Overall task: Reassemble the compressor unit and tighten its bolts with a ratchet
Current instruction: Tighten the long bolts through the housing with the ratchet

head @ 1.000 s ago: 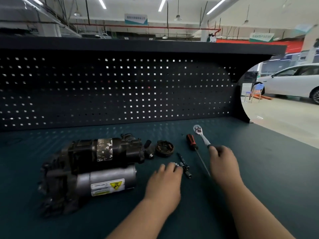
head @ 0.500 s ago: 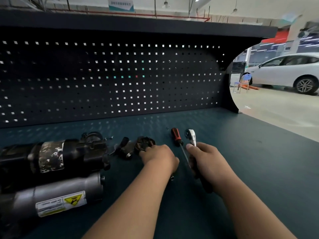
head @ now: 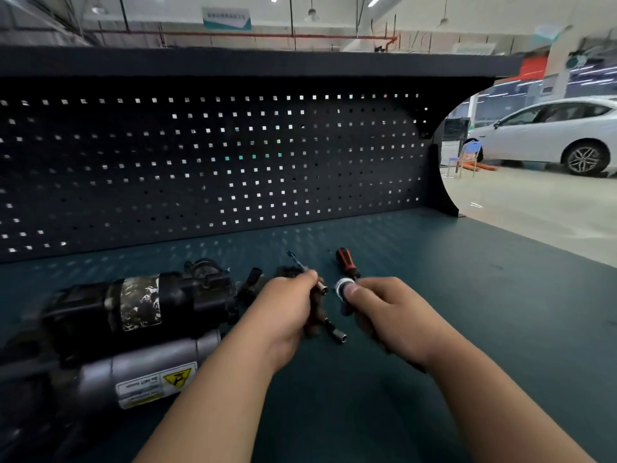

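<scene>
My left hand (head: 283,312) pinches a socket (head: 321,289), its end just left of the ratchet (head: 344,286) head gripped in my right hand (head: 384,312). The compressor unit (head: 133,312) lies lengthwise on the table (head: 467,295), farther left.

The compressor unit (head: 133,329) lies at the left of the workbench (head: 467,312), before the pegboard (head: 200,162). Right of it, the left hand (head: 287,312) grips a slender socket tool (head: 321,289), and the right hand (head: 384,312), beside it, grips the ratchet (head: 344,286). A screwdriver (head: 345,262) lies just behind the right hand. A loose socket (head: 337,334) lies on the bench between both hands.
</scene>
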The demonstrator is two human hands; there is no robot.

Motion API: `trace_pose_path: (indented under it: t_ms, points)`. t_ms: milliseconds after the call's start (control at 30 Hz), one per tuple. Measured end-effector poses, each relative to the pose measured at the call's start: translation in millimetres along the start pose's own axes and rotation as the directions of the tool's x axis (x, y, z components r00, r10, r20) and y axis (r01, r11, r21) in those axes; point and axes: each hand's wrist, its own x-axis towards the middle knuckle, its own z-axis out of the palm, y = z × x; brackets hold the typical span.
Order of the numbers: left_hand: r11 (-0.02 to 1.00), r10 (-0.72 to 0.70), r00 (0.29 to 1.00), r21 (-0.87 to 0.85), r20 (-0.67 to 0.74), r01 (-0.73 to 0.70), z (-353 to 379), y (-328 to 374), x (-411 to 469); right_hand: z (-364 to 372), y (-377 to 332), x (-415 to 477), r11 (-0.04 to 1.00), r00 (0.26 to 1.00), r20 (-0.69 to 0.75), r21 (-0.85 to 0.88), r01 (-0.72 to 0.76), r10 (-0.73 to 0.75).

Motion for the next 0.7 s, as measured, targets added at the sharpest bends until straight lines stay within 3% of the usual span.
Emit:
trace_pose_path:
  t_ms: [167,300,700]
  points:
    - [0.980,-0.121,0.963,-0.123,0.241,0.154,-19.5,-13.3,-33.2,12.7,-23.4,-19.5,0.991,0.969,0.233,-0.090,0.099,-0.075]
    - [0.974,-0.149,0.933,-0.117,0.329,0.196,-24.7,-16.9,-36.9,13.8,-30.0,-24.3,0.973,0.972,0.188,-0.155,0.170,-0.140]
    - [0.986,-0.145,0.951,-0.035,0.273,0.160,-32.2,-22.3,-34.0,18.3,-32.0,-26.1,0.897,0.962,0.207,-0.367,0.246,-0.179]
